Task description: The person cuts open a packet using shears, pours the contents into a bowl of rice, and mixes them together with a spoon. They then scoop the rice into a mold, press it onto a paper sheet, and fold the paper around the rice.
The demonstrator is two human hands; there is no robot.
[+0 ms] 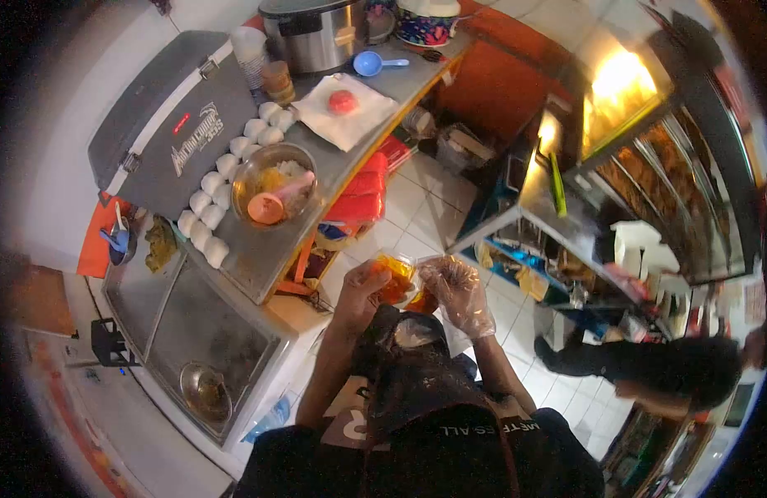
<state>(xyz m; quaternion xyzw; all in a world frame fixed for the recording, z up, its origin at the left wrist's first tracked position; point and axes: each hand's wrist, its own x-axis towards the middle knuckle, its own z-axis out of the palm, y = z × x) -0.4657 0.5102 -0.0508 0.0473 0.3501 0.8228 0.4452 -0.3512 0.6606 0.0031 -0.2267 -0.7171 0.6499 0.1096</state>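
Note:
Close to my body, my left hand [362, 290] holds a clear plastic container [397, 272] with yellow-orange food in it. My right hand [460, 295] wears a loose clear plastic glove and is curled at the container's right side. Something orange [422, 300] shows just below the gloved fingers; the glove and glare hide whether it is part of the container's contents. On the counter ahead and left, a steel bowl [304, 207] holds yellow and white food, a pink-handled utensil and an orange cup. Rows of white rounded pieces [209, 212] stand beside that bowl.
A grey cooler box [163, 124] stands behind the counter [259, 261]. A blue scoop [369, 64], a white cloth [325, 116] with a red item and a large steel pot [309, 41] are farther back. On the right are a lit display case [649, 166] and another person [649, 365].

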